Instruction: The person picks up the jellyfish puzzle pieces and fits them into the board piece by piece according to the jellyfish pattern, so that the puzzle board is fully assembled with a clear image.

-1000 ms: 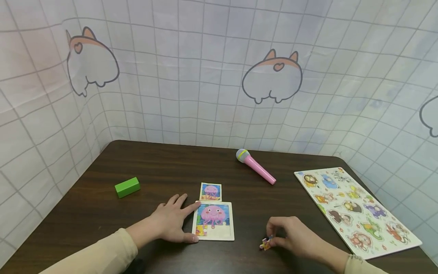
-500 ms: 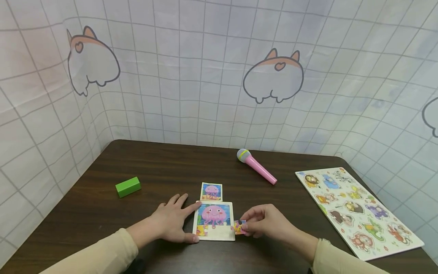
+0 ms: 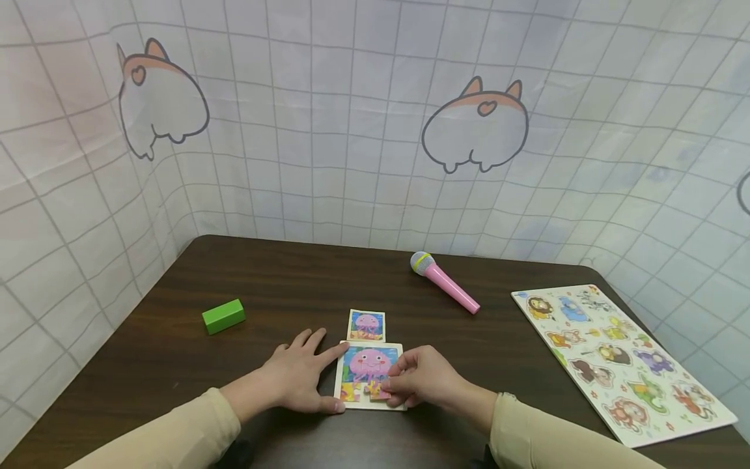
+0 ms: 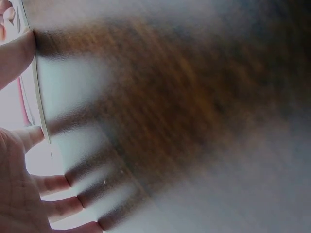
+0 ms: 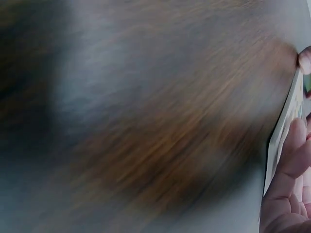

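Observation:
A square jigsaw tray [image 3: 372, 404] with a pink jellyfish picture lies near the front of the table. My left hand [image 3: 301, 374] rests spread beside it, index finger and thumb touching its left edge. Between thumb and fingers, my right hand [image 3: 424, 378] pinches a yellow and pink jigsaw piece [image 3: 377, 390] over the tray's lower right part. Another yellow piece [image 3: 350, 391] sits in the lower left corner. In the left wrist view, the fingertips [image 4: 73, 182] touch the table. The right wrist view shows part of the right hand [image 5: 291, 179] at the tray's edge; the piece is hidden there.
A small jellyfish picture card [image 3: 366, 325] lies just behind the tray. A green block [image 3: 224, 317] is at left, a pink toy microphone [image 3: 446, 284] at the back. On the right lies a large animal puzzle board [image 3: 621, 358]. A curtain [image 3: 328, 130] hangs behind the table.
My right hand has carried the jigsaw piece leftward from the table on the right to over the tray. The left hand has stayed at the tray's edge.

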A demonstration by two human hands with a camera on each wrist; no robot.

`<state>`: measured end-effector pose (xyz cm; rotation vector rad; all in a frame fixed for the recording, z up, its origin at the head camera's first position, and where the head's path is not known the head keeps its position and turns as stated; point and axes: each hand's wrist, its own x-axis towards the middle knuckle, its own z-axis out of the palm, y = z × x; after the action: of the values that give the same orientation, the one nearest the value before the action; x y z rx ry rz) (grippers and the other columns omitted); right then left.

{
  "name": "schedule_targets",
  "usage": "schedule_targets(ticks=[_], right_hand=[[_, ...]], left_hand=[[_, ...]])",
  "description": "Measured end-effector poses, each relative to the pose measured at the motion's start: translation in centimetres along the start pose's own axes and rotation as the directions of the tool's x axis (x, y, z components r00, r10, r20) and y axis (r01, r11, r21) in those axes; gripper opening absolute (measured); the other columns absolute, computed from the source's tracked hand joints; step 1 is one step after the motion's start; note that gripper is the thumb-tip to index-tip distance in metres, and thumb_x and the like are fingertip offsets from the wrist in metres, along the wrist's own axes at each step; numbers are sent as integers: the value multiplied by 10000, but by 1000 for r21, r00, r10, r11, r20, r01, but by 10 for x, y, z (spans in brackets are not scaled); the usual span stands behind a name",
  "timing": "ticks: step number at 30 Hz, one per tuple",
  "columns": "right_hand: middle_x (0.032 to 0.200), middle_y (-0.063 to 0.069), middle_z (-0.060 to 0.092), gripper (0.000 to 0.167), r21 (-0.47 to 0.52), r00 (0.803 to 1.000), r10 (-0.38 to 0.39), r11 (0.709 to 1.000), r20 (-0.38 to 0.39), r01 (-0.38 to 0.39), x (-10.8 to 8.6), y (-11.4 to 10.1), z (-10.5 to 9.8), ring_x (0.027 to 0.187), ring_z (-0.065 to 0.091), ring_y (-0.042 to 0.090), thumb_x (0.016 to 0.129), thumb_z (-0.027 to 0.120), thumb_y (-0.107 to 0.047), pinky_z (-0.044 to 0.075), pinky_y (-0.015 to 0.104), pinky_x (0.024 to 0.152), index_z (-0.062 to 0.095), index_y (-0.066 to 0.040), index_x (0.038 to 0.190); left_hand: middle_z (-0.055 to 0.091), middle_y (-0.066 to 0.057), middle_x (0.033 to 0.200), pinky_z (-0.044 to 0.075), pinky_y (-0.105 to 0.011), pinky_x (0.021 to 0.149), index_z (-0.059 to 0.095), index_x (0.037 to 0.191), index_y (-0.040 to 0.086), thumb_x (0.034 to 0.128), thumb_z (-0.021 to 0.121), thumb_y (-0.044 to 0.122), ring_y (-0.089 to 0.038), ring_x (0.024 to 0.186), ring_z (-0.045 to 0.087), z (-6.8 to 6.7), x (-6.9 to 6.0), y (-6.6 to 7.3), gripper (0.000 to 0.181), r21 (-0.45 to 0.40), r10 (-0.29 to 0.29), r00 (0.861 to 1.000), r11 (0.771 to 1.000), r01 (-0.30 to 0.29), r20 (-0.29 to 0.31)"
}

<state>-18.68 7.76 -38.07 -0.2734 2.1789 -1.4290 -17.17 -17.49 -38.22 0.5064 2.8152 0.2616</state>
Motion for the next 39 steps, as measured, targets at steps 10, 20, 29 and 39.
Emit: schedule_targets(ticks=[10,20,29,39], right_hand=[[707,136,759,118,-38,999,27,999,-38,-28,6,-8,13,557,694,70,870,790,-41,445,181,462,695,29,875],[624,57,725,181,-253,997,71,965,-17,-73,13,-21,11,515,684,77,839,843,-108,470,170,471,700,-38,753],[490,-27,626,306,-465,1000,-27,885,4,25,17,-18,10,432,512,50,794,888,-204,353,186,426,652,-95,633],[456,-27,614,390,-529,999,-34,848,-3,27,21,-19,15,400,520,42,863,829,-281,336,184,417,629,-115,571]], left_hand=[[328,-240,1619,362,-712,1071,381,1580,267,785,734,705,-488,1487,314,-3,0,4,973,-2,16,1000,1000,-16,-22],[323,-237,1623,355,-714,1076,376,1582,268,788,736,701,-488,1489,309,-3,0,3,974,-11,14,1000,1000,-15,-20],[322,-234,1624,357,-713,1076,374,1583,270,789,732,705,-485,1490,307,-2,-2,2,973,-12,1,1000,1000,-1,-7],[320,-236,1625,356,-714,1076,378,1582,263,792,731,700,-485,1490,307,-2,-1,0,969,-16,6,1000,1000,-6,-2]])
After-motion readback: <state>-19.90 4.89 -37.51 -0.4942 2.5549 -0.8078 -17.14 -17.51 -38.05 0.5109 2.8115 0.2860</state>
